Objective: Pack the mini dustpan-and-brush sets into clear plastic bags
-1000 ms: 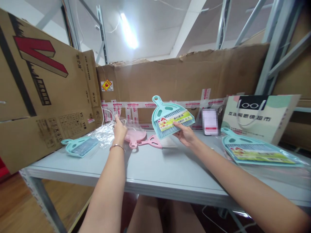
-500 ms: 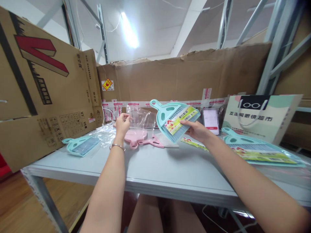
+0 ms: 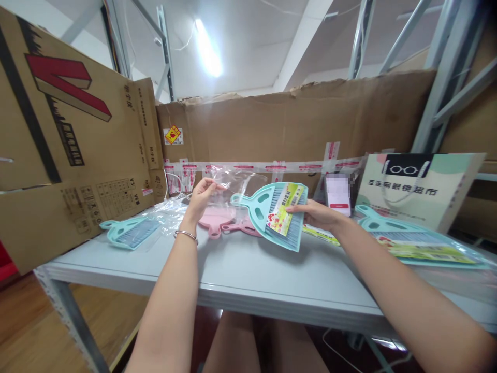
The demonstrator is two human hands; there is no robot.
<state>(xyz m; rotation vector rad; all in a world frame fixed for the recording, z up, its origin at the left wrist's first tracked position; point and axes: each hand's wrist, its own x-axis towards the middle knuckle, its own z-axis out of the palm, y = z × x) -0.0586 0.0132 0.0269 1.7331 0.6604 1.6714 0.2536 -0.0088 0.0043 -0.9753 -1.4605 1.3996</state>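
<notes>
My right hand grips a teal dustpan and brush set by its wide end, thumb over the green and yellow label card. The set's handle points left, toward my left hand, whose fingers pinch the edge of a clear plastic bag. The bag hangs open above and behind the handle, which is close to its edge. Beneath lie a pink dustpan and a pink brush, partly covered by the teal set.
On the grey table are a teal set at left, stacked teal sets at right, and a loose label card. A phone and a paper bag stand behind. Cardboard walls the back; a large box stands left.
The teal set has moved down and turned so its handle points left toward the bag. My left hand has shifted slightly right, with the bag's edge spread wider.
</notes>
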